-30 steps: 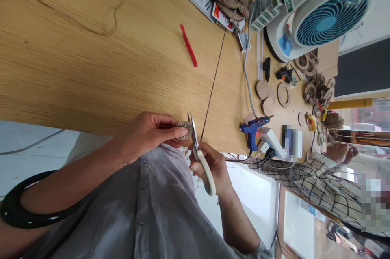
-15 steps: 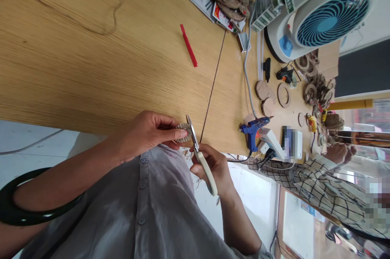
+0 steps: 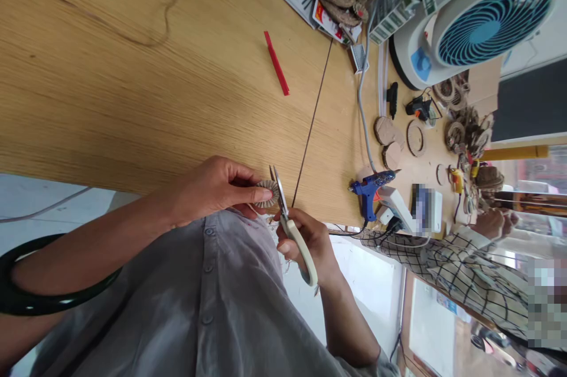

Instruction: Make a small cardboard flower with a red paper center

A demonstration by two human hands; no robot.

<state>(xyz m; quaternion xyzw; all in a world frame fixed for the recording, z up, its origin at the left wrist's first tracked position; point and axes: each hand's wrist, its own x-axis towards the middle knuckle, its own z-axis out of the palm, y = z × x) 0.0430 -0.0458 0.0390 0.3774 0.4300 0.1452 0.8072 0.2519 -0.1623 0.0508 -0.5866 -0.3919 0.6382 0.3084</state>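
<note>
Between the thumb and fingers of my left hand [image 3: 224, 188] is a small round corrugated cardboard disc [image 3: 266, 195], ridged like a flower, with a spot of red by the thumb tip. My right hand [image 3: 308, 241] is wrapped round the cream handles of a pair of scissors [image 3: 301, 247]. The slightly parted blades point away from me, right at the disc's right edge. Whether they bite into the cardboard I cannot tell. Both hands are at the table's near edge, above my lap. Farther up the table lies a red strip [image 3: 277, 64].
A blue glue gun [image 3: 370, 188] rests to the right beside a white power strip [image 3: 396, 208]. Cardboard rings and discs [image 3: 416, 137] lie beyond. A fan [image 3: 478, 28] and a grey cord [image 3: 361, 93] stand at the upper right. A co-worker's hands [image 3: 491, 223] are at far right.
The view has shifted slightly. The scissors and disc stay almost in place, with the blades a little closer together; my left forearm and its bangle sit slightly higher in the picture.
</note>
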